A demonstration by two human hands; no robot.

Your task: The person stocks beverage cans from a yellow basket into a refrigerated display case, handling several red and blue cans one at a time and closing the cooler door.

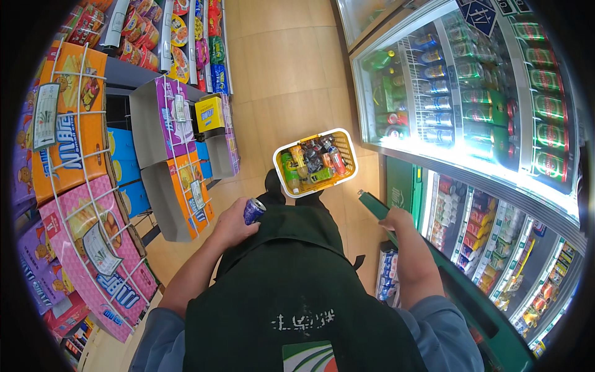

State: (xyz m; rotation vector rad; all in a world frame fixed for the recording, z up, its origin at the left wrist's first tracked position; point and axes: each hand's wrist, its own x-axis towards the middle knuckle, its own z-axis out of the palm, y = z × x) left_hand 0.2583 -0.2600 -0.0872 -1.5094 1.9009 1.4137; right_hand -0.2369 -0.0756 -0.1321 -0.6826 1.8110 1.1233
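Observation:
My left hand (234,224) is wrapped around a dark blue drink can (254,210), its metal top facing up. To the right, my right hand (395,219) grips the edge of a green cooler door (446,265), which stands swung out towards me. On the floor just beyond my shoes sits a yellow plastic basket with a white rim (316,191). Inside it are several bottles and packs, among them a green bottle (291,173), a bottle with a red label (335,160) and dark bottles (314,158).
Behind the open door, cooler shelves (483,223) hold packed goods. A lit glass-door fridge (469,93) with cans stands ahead on the right. Wire racks with snack cartons (74,125) and a noodle shelf (162,42) line the left. A tiled aisle (283,60) runs between them.

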